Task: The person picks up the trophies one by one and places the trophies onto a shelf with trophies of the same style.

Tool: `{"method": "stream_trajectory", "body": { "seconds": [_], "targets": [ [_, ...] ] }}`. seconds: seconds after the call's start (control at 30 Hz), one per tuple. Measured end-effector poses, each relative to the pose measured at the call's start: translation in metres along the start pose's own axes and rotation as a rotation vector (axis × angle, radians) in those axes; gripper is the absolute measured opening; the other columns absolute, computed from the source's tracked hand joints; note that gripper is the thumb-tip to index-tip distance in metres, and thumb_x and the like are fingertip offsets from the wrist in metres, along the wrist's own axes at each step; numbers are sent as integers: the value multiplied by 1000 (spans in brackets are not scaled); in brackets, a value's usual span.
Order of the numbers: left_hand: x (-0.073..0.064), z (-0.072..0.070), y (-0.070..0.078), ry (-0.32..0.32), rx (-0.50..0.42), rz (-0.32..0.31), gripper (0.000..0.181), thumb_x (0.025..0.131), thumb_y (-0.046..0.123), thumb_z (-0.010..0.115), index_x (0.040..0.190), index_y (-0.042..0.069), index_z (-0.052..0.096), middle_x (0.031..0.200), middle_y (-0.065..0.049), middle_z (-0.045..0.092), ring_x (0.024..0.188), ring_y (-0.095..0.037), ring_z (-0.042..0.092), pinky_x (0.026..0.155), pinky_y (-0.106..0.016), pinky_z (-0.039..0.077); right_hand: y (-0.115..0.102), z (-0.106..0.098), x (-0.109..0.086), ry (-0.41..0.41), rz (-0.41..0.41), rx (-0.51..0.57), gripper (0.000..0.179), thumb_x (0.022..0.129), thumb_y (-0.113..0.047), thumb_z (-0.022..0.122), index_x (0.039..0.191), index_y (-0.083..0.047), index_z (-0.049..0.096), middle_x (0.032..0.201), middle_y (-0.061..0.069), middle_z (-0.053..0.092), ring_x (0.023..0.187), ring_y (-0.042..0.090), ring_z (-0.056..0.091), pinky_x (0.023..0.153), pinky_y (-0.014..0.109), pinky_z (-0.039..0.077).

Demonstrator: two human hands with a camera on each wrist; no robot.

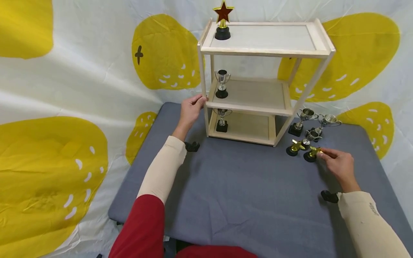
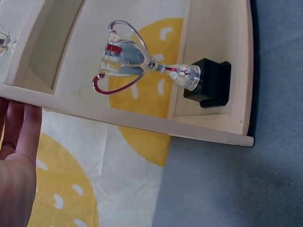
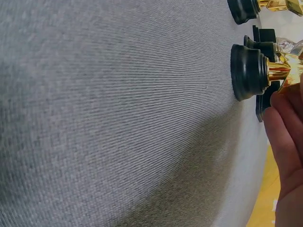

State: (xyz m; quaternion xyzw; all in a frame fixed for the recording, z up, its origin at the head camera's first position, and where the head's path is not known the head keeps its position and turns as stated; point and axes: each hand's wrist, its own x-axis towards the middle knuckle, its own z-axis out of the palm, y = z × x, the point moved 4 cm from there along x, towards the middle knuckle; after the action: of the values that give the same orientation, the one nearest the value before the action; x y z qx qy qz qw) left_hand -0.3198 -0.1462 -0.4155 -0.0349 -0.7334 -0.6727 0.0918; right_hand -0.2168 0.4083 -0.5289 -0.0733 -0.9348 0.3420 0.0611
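"Beside the front left post (image 1: 207, 122) of a pale wooden three-tier shelf (image 1: 267, 37), how does the left hand (image 1: 188, 114) sit?"

"It pinches that post, about level with the middle tier. Its fingers (image 2: 28, 130) lie close together, side by side, and in the left wrist view their tips pass out of sight behind the wood."

"And on the shelf itself?"

"Three trophies stand upright near the left end, one per tier. On top is a red star edged in gold on a round black base (image 1: 223, 16); on the middle tier, a silver two-handled cup with a black base (image 1: 222, 84); at the bottom, a silver two-handled cup on a square black base (image 1: 222, 125)."

"Further right?"

"Past the shelf's right front leg, a cluster on the grey cloth-covered desk (image 1: 238, 179): a gold star trophy on a round black base (image 1: 294, 148), then a silver cup on a square black base (image 1: 300, 123), a small silver cup (image 1: 312, 135) and a wide-bowled silver cup (image 1: 327, 120)."

"Which piece does the right hand (image 1: 340, 166) have?"

"A second gold star trophy (image 1: 311, 154), at the front of the cluster. Thumb and fingers pinch the star, with little gap between them."

"Is its base touching the desk?"

"It is down at the cloth, but I cannot tell whether they touch."
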Motion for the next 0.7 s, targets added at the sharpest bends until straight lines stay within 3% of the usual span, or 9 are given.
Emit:
{"method": "stream_trajectory", "body": {
  "seconds": [0.17,0.4,0.7],
  "targets": [
    [0,0,1,3,-6,-9,42,104,25,66,138,0,67,129,-21,72,127,-27,67,108,-36,59,-1,-4,-2,40,-20,-14,40,98,-30,76,121,3,76,72,-57,40,74,-30,40,61,8,41],
    [0,0,3,2,-15,29,41,104,23,66,136,-2,68,128,-25,72,126,-31,68,107,-36,60,-4,-11,-5,68,-18,-15,39,96,-30,77,120,2,77,73,-51,49,74,-31,41,57,5,42],
    [1,2,1,-3,-56,40,42,103,22,66,136,-4,66,126,-28,71,126,-34,67,106,-36,60,-10,-21,-11,98,-33,-5,36,96,-27,78,118,2,78,72,-56,42,71,-32,43,56,4,41]
  ]
}}
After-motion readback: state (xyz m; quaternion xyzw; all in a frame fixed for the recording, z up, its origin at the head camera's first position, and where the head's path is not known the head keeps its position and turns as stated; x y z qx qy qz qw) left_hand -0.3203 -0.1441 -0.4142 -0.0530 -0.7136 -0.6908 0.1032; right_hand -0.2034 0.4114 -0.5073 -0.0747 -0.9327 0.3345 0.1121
